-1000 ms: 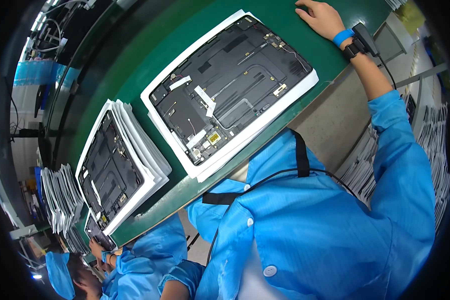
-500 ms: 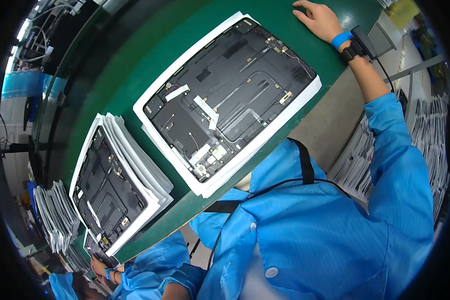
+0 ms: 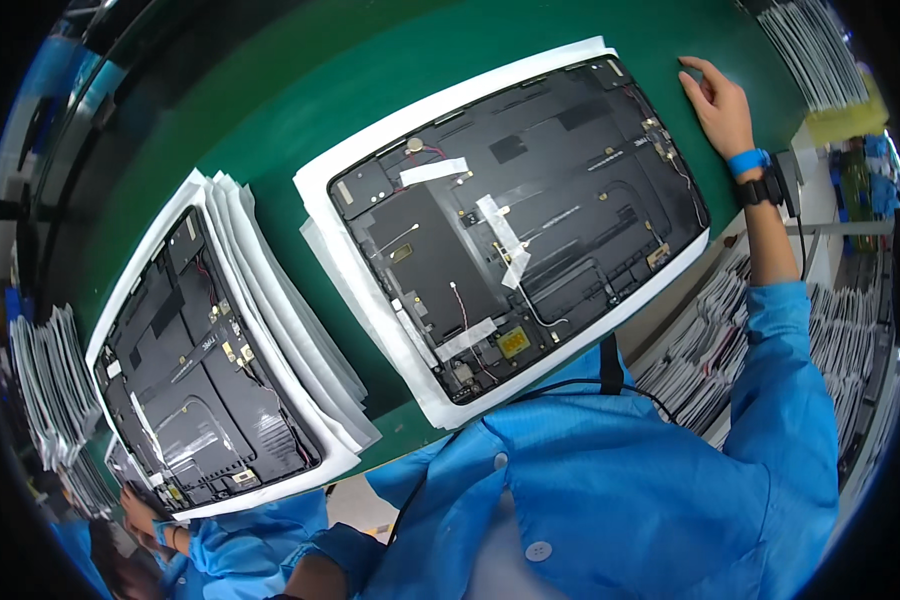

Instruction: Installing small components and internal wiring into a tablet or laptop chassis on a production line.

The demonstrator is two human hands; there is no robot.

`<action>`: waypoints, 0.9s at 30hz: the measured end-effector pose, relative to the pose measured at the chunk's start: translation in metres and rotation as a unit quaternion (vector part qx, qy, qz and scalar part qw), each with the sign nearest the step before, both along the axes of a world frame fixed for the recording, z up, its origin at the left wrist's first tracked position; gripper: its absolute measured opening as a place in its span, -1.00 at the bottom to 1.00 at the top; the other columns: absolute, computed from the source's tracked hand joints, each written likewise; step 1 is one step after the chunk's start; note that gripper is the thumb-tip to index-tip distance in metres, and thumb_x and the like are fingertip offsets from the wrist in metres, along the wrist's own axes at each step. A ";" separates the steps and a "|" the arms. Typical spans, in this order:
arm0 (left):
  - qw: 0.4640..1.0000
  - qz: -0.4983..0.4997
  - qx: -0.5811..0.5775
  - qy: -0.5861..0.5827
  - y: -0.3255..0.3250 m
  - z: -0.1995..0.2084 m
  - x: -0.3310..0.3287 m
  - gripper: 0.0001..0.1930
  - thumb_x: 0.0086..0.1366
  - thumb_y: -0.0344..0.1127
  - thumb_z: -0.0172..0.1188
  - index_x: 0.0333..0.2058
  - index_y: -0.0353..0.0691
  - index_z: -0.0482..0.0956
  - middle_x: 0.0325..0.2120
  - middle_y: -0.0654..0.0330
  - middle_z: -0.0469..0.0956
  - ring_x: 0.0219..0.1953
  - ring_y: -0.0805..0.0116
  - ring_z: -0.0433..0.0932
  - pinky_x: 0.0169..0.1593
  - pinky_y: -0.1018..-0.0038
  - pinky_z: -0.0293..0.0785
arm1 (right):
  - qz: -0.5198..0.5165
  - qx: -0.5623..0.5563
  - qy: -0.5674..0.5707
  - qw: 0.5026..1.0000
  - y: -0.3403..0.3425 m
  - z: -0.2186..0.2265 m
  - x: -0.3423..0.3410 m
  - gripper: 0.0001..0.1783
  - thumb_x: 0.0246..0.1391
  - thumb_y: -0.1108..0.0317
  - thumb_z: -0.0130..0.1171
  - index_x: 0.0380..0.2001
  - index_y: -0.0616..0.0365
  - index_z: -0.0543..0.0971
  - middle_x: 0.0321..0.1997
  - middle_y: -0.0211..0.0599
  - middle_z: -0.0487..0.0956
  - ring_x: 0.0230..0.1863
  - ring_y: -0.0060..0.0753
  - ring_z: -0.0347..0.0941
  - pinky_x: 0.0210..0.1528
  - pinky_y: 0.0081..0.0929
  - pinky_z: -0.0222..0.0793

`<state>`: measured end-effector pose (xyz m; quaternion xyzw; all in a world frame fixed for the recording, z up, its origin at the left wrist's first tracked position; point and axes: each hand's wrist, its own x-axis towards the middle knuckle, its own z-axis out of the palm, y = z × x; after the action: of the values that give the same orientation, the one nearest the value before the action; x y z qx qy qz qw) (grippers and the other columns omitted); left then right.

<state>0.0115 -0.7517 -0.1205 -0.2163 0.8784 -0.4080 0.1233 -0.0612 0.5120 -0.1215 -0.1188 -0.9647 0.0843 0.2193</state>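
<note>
Two black shells, head view: thin, broad casings lie inner side up on a green table (image 3: 270, 120); the nearer shell (image 3: 545, 190) is straight before the person, on white sheets (image 3: 428, 395), and the farther shell (image 3: 205, 370) tops a thick white stack (image 3: 280, 300) to the left.
Right hand (image 3: 722, 118): empty, fingers loosely bent with a gap between thumb and forefinger; it is at the table beyond the nearer shell's right end, apart from it.
Left hand: out of sight, so its grip cannot be told; only a blue sleeve (image 3: 340, 555) shows at the lower edge.
Feel of the shell: probably light for its breadth and fairly stiff, yet likely to flex if lifted by one corner; its smooth face could slide on the sheets.
Delicate parts: thin wires (image 3: 461, 305) and pale tape strips (image 3: 433, 171) look easy to snag or peel.
Where to hold: best by the outer rim at the two short ends, fingertips clear of the wiring.
Marks and labels: a small pale printed mark sits toward the shell's right end; a yellow patch (image 3: 512, 343) near the lower edge shows no legible lettering.
</note>
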 end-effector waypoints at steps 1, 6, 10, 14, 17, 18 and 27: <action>0.999 -0.029 -0.005 0.023 0.012 -0.004 0.014 -0.53 0.46 -0.41 -0.13 0.33 -0.13 0.30 0.30 0.11 0.37 0.36 0.06 0.30 0.28 0.20 0.42 | 0.000 -0.004 0.011 1.000 0.001 -0.009 -0.001 -0.67 0.29 0.13 0.26 0.05 -0.03 0.67 -0.65 -0.32 0.32 -0.60 -0.38 0.29 -0.48 -0.32 0.24; 0.802 -0.174 0.571 0.029 0.436 0.048 0.058 -0.70 0.43 -0.45 0.01 0.10 -0.24 0.44 -0.02 0.07 0.53 -0.01 0.17 0.50 -0.01 0.34 0.47 | -0.015 0.003 -0.016 1.000 -0.003 -0.002 0.001 -0.70 0.31 0.19 0.25 0.02 0.05 0.68 -0.62 -0.32 0.38 -0.59 -0.43 0.29 -0.47 -0.37 0.25; 0.483 -0.214 0.822 -0.213 0.671 0.104 0.043 -0.77 0.34 -0.47 0.20 -0.05 -0.33 0.48 -0.23 0.08 0.58 -0.30 0.26 0.58 -0.28 0.41 0.49 | 0.033 -0.046 0.018 0.998 -0.018 0.010 -0.024 -0.70 0.38 0.19 0.18 -0.06 0.17 0.71 -0.48 -0.31 0.57 -0.51 -0.58 0.37 -0.42 -0.53 0.29; 0.529 -0.162 0.830 -0.074 0.724 0.083 0.025 -0.76 0.26 -0.49 0.39 -0.20 -0.41 0.51 -0.45 0.10 0.64 -0.58 0.34 0.65 -0.55 0.49 0.51 | 0.127 -0.189 0.037 0.973 -0.053 0.029 -0.060 -0.63 0.41 0.13 0.17 -0.09 0.26 0.72 -0.44 -0.56 0.54 -0.46 -0.72 0.29 -0.41 -0.62 0.22; 0.589 -0.138 0.795 0.047 0.747 0.068 0.034 -0.65 0.30 -0.53 0.35 -0.02 -0.40 0.41 -0.51 0.14 0.61 -0.58 0.47 0.59 -0.48 0.54 0.46 | 0.177 -0.223 -0.003 0.959 -0.083 0.041 -0.095 -0.60 0.41 0.11 0.16 -0.14 0.26 0.73 -0.45 -0.54 0.53 -0.45 -0.71 0.26 -0.40 -0.63 0.19; 0.599 -0.153 0.784 0.058 0.752 0.068 0.032 -0.72 0.38 -0.52 0.25 -0.04 -0.42 0.35 -0.53 0.13 0.58 -0.57 0.49 0.57 -0.50 0.59 0.40 | 0.207 -0.237 0.015 0.949 -0.096 0.040 -0.106 -0.57 0.42 0.08 0.15 -0.21 0.28 0.72 -0.47 -0.55 0.52 -0.45 -0.71 0.25 -0.39 -0.62 0.18; 0.587 -0.074 0.798 0.117 0.771 0.053 0.036 -0.74 0.47 -0.48 0.13 0.00 -0.41 0.28 -0.61 0.20 0.49 -0.61 0.57 0.39 -0.51 0.55 0.30 | 0.302 -0.316 -0.042 0.899 -0.102 0.010 -0.133 -0.53 0.44 0.08 0.10 -0.42 0.24 0.66 -0.63 -0.61 0.32 -0.53 -0.73 0.15 -0.45 -0.61 0.06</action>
<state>0.0473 0.0192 -0.0678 -0.0113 0.8714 0.4776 0.1115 -0.1942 0.4098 -0.1115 0.1114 -0.8854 0.4414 0.0936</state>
